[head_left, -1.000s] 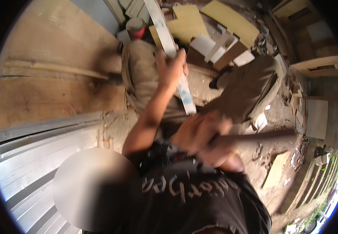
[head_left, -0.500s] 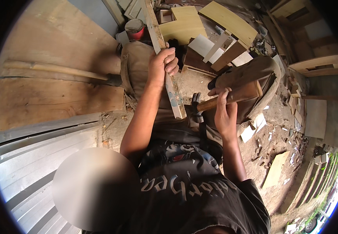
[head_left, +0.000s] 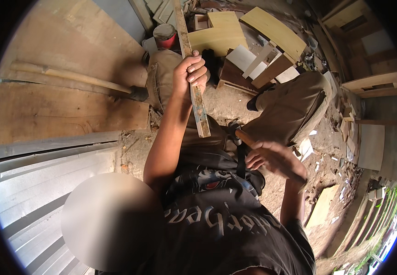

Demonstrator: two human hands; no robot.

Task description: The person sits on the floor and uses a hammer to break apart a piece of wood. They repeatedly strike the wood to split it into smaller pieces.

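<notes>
My left hand (head_left: 188, 74) is closed around a long, narrow wooden strip (head_left: 200, 112) with a worn, stained face. The strip slants from the far side of the view down to an end above my lap. In my right hand (head_left: 276, 158) is a claw hammer (head_left: 244, 136), held by its wooden handle. The hammer's dark head lies toward the strip's near end, apart from it. Motion blurs my right hand and the rear of the handle, so the exact finger grip is partly unclear.
Wooden boards (head_left: 65, 110) stand at the left, above corrugated metal sheeting (head_left: 65, 178). Ahead lie yellow panels (head_left: 272, 30) and a brown wooden piece (head_left: 235, 71), near a red bucket (head_left: 165, 42). Scraps and a loose board (head_left: 323, 206) lie on the dirt floor at right.
My right hand has swung nearer my body and turned, so the hammer handle now slants down to the right. The strip's near end has shifted slightly left. My right knee has moved.
</notes>
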